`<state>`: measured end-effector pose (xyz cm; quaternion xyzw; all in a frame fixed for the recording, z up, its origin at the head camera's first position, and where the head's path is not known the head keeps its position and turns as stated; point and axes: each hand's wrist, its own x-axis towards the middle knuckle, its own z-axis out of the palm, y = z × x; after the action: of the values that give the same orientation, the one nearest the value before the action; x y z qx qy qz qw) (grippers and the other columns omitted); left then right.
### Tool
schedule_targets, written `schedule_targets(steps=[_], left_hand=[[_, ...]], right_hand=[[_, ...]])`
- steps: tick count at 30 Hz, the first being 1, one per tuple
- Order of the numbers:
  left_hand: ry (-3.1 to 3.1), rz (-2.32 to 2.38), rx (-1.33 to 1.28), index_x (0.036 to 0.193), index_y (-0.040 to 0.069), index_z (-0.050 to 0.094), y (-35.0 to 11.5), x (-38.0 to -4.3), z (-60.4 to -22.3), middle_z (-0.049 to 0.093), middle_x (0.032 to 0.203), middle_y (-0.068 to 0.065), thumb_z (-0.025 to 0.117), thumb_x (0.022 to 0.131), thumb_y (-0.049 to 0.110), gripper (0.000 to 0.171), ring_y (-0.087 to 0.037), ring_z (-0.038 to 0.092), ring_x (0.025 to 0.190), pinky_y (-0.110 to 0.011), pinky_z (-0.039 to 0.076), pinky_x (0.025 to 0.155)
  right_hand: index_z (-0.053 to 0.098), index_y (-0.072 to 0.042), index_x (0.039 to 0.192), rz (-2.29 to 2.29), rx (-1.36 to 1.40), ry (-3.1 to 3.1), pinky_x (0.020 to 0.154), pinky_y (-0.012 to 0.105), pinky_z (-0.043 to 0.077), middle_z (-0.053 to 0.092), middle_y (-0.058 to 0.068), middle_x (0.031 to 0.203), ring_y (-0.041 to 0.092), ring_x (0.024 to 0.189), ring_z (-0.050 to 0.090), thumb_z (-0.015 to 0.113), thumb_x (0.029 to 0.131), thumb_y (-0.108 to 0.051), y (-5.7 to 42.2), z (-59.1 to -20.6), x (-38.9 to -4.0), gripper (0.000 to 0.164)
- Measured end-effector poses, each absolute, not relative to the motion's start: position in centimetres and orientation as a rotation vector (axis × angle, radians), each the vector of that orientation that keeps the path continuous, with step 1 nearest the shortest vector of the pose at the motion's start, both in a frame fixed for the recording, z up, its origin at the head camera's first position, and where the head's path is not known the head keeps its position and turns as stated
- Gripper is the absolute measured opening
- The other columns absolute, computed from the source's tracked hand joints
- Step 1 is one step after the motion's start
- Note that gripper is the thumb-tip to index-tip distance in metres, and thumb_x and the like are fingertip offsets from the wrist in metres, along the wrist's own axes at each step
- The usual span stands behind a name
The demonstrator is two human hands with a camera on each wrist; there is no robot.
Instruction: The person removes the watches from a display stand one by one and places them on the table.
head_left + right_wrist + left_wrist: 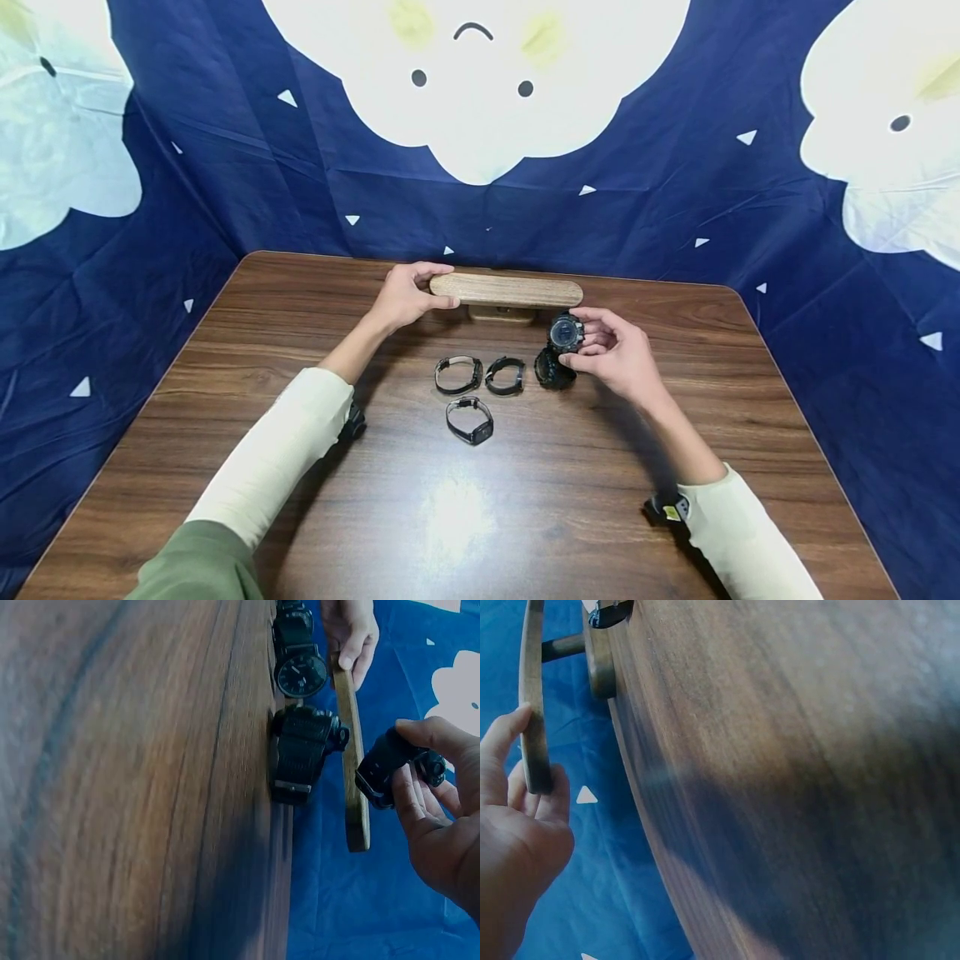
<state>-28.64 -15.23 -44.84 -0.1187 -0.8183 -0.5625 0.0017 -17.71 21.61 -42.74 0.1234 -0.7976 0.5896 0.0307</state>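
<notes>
My left hand (405, 297) grips the left end of a wooden bar (510, 291), thumb in front and fingers behind. The bar tops a small stand whose wooden base (501, 315) rests at the far side of the table. In my right hand (621, 354) is a chunky black watch (566, 332), pinched between thumb and fingers near the bar's right end. Below it on the table lies another bulky black watch (301, 746). Left of that are a dark round-faced watch (302, 673), a slim watch (477, 373) and, nearer me, a square-faced watch (483, 432).
The brown wood-grain table (592, 533) ends just behind the stand. A blue cloth (645, 217) with white clouds hangs around its back and sides. Small black devices sit at the left wrist (352, 423) and right wrist (663, 510).
</notes>
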Motion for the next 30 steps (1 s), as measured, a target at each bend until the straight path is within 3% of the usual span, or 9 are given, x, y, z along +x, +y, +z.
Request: schedule_targets(steps=[9,17,21,30], left_hand=[[-2.562,-1.760,-0.380,0.142,0.000,0.076,-15.2,-28.7,-44.8,0.081,0.130,-0.026,0.099,0.084,0.007,0.062,-0.016,0.072,0.102,-0.013,0.055,0.083],[-2.569,-1.749,-0.373,0.142,-0.002,0.075,-15.1,-28.6,-44.7,0.081,0.129,-0.025,0.099,0.084,0.007,0.062,-0.014,0.072,0.101,-0.013,0.055,0.082],[-2.576,-1.741,-0.366,0.142,-0.002,0.075,-15.1,-28.6,-44.7,0.081,0.130,-0.025,0.099,0.084,0.008,0.063,-0.013,0.072,0.101,-0.013,0.054,0.082],[-2.569,-1.748,-0.376,0.141,-0.002,0.076,-15.1,-28.5,-44.6,0.081,0.129,-0.026,0.099,0.084,0.006,0.062,-0.010,0.071,0.097,-0.013,0.055,0.081]], right_hand=[[0.076,-0.006,0.143,1.606,0.528,-2.596,0.077,0.019,0.065,0.080,0.022,0.107,0.002,0.085,0.074,0.099,0.076,0.006,20.8,-42.5,-16.6,0.072],[0.076,-0.004,0.136,1.552,0.818,-2.648,0.073,0.034,0.069,0.079,0.014,0.096,0.013,0.078,0.075,0.100,0.073,0.007,20.4,-42.4,-15.7,0.068],[0.076,-0.006,0.135,1.508,0.904,-2.704,0.070,0.033,0.067,0.080,0.011,0.096,0.016,0.079,0.075,0.100,0.074,0.004,20.2,-42.3,-15.5,0.067],[0.075,-0.007,0.134,1.405,1.018,-2.845,0.071,0.029,0.067,0.077,0.008,0.097,0.009,0.078,0.072,0.101,0.075,-0.001,19.9,-42.0,-15.0,0.065]])
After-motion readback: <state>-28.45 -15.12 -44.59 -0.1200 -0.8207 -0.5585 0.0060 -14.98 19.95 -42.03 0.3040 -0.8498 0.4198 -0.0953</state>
